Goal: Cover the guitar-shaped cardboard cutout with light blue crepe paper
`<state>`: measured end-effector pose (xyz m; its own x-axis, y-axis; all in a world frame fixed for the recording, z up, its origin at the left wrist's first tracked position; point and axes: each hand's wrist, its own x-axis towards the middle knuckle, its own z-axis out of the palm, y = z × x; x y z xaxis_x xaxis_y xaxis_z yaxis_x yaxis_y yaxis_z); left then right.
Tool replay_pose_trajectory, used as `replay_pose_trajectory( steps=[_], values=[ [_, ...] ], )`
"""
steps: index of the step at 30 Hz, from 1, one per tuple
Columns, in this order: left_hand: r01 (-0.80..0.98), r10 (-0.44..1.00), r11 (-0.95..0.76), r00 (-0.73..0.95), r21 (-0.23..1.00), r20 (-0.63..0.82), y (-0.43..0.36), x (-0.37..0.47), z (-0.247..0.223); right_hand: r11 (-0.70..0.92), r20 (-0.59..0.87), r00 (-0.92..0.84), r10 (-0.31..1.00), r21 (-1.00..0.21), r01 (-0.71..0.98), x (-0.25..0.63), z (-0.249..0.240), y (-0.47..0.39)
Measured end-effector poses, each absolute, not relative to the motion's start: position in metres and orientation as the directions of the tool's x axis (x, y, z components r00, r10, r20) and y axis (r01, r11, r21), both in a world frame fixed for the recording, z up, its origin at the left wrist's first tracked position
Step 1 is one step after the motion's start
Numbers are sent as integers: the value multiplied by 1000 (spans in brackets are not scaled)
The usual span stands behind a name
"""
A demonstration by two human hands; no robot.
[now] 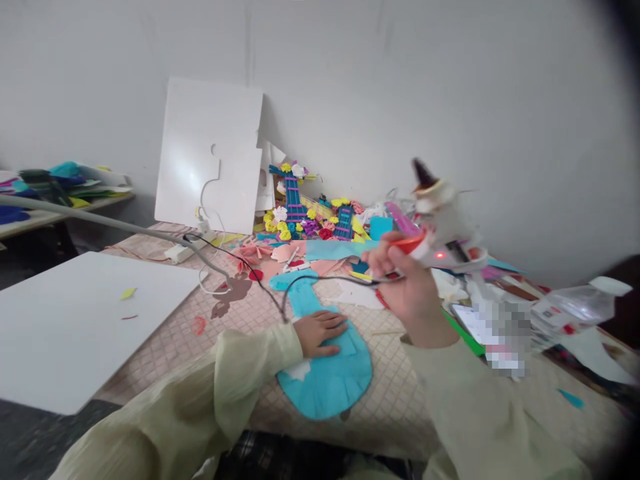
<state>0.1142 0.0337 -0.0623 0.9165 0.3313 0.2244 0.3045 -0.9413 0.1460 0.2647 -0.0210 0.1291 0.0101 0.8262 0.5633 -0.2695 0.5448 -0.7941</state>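
My left hand (320, 333) lies flat, fingers spread, on a blue paper-covered shape (330, 387) with a round lower body and a narrow neck. A small white patch shows at the left edge of its body. My right hand (407, 287) is wrapped round the handle of a white hot glue gun (443, 217), raised to the right above the table. The gun has an orange trigger, a dark nozzle pointing up and a lit red light. A black cord (330, 279) runs from its handle over the blue neck.
Paper flowers and ladder-like craft pieces (295, 200) stand against the wall. A power strip (190, 248) lies behind, left. At left are a white board (90, 327) and a grey bar (125, 217). On the right are a phone (475, 327) and a clear plastic bottle (575, 310).
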Motion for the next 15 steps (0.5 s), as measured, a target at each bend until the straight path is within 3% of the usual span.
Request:
replay_pose_trajectory(
  steps=[3, 6, 10, 15],
  values=[
    [313, 337, -939, 921, 143, 197, 35, 113, -62, 677, 648, 195, 736, -699, -231, 286, 137, 0],
    [320, 343, -936, 921, 145, 185, 34, 113, -59, 726, 687, 236, 687, -667, -168, 315, 133, 19],
    [310, 337, -937, 924, 163, 179, 33, 112, -56, 675, 666, 168, 727, -738, 7, 364, 105, 26],
    [303, 333, -934, 930, 190, 155, 32, 112, -52, 497, 499, -31, 866, -854, 152, 412, 45, 17]
  ],
)
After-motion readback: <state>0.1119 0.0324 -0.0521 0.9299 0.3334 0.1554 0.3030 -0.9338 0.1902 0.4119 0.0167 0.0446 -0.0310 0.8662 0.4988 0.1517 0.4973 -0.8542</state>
